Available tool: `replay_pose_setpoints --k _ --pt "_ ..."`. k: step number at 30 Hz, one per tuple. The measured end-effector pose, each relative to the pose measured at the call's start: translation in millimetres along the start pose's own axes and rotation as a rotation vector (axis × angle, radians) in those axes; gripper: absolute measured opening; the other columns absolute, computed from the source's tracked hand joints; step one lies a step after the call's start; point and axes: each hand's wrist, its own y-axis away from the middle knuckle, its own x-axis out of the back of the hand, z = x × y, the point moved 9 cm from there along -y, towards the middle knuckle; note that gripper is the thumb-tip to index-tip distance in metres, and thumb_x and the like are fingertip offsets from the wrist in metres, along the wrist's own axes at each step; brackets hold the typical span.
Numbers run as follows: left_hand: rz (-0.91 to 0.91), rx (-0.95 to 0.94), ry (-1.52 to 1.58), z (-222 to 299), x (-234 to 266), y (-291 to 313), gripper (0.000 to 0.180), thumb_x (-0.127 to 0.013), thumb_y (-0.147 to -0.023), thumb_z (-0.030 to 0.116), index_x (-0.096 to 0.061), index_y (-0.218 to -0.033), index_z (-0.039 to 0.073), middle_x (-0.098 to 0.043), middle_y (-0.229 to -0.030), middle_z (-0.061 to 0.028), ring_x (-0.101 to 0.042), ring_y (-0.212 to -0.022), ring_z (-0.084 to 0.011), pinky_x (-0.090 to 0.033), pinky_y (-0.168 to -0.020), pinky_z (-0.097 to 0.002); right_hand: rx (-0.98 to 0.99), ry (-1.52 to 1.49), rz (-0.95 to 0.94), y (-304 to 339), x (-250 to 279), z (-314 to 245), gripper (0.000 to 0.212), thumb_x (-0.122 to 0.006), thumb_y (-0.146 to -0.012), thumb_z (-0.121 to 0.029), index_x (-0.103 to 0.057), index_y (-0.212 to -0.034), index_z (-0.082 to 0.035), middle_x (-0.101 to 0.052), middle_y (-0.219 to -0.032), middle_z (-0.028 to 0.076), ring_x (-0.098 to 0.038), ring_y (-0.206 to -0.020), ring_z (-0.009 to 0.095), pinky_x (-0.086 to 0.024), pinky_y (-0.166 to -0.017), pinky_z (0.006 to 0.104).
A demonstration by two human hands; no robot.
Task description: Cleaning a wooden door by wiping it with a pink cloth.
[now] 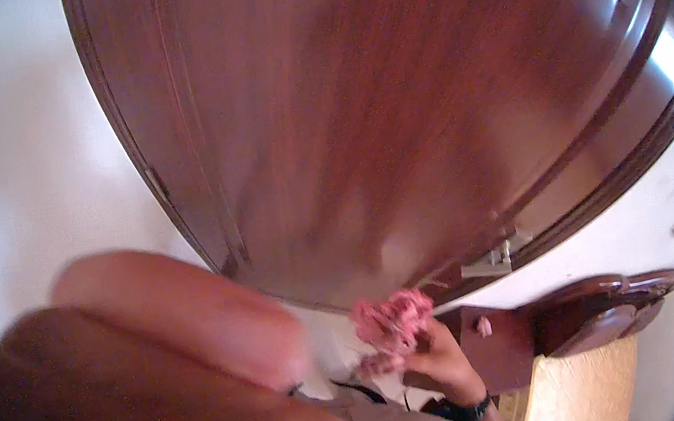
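Note:
Very close to the camera, my left hand (187, 322) fills the lower left, blurred, with its fingers stretched out. Nothing shows in those fingers, and the rest of the hand lies outside the picture. Lower and right of centre, my right hand (442, 363) is closed around a bunched pink cloth (395, 323). A black band (461, 411) circles that wrist. The cloth is crumpled, and part of it hangs below the fingers. Behind it stands a large dark reddish-brown wooden door (358, 119). The cloth appears near the door's lower edge in the picture; whether they touch, I cannot tell.
A metal latch or handle (498, 255) sits on the door near the cloth. To the right are dark, glossy wooden furniture (587, 316) and a bright yellowish panel (585, 387). A small pinkish thing (484, 326) shows against a brown surface. White wall (20, 155) rises at the left.

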Motion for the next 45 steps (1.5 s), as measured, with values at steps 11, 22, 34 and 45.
replay_pose_setpoints --k 11,22,34,45 --pt "-0.058 -0.094 0.093 -2 -77 -18 0.033 -0.059 -0.096 0.030 -0.054 -0.111 0.000 -0.061 -0.085 -0.0110 -0.062 -0.064 -0.0227 -0.054 -0.076 -0.0423 0.004 -0.101 0.270 28 85 -42 0.059 -0.080 -0.079 -0.003 -0.052 -0.130 0.000 -0.063 -0.116 0.003 -0.058 -0.107 0.012 -0.047 -0.095 0.0302" --pt "-0.407 -0.044 -0.560 -122 -197 33 0.049 -0.049 -0.099 0.024 -0.043 -0.143 0.003 -0.036 -0.148 -0.0210 -0.033 -0.140 -0.0346 -0.029 -0.113 -0.0514 0.424 0.393 0.833 146 219 -182 0.050 -0.084 -0.076 -0.012 -0.062 -0.119 -0.003 -0.065 -0.112 0.002 -0.060 -0.102 0.012 -0.049 -0.091 0.0304" --pt "-0.287 -0.392 -0.993 -191 -233 57 0.053 -0.044 -0.101 0.036 -0.040 -0.147 0.011 -0.028 -0.157 -0.0215 -0.023 -0.144 -0.0438 -0.022 -0.113 -0.0578 1.090 1.545 1.475 106 247 -330 0.043 -0.062 -0.082 -0.007 -0.062 -0.125 -0.010 -0.060 -0.118 0.014 -0.059 -0.102 0.034 -0.048 -0.086 0.0450" --pt "-0.285 -0.431 -0.979 -197 -227 62 0.050 -0.045 -0.100 0.034 -0.044 -0.143 0.010 -0.032 -0.154 -0.0215 -0.028 -0.142 -0.0454 -0.025 -0.112 -0.0587 1.177 1.659 1.343 87 235 -294 0.036 -0.063 -0.078 -0.011 -0.069 -0.114 -0.011 -0.060 -0.122 0.006 -0.058 -0.103 0.029 -0.048 -0.092 0.0421"
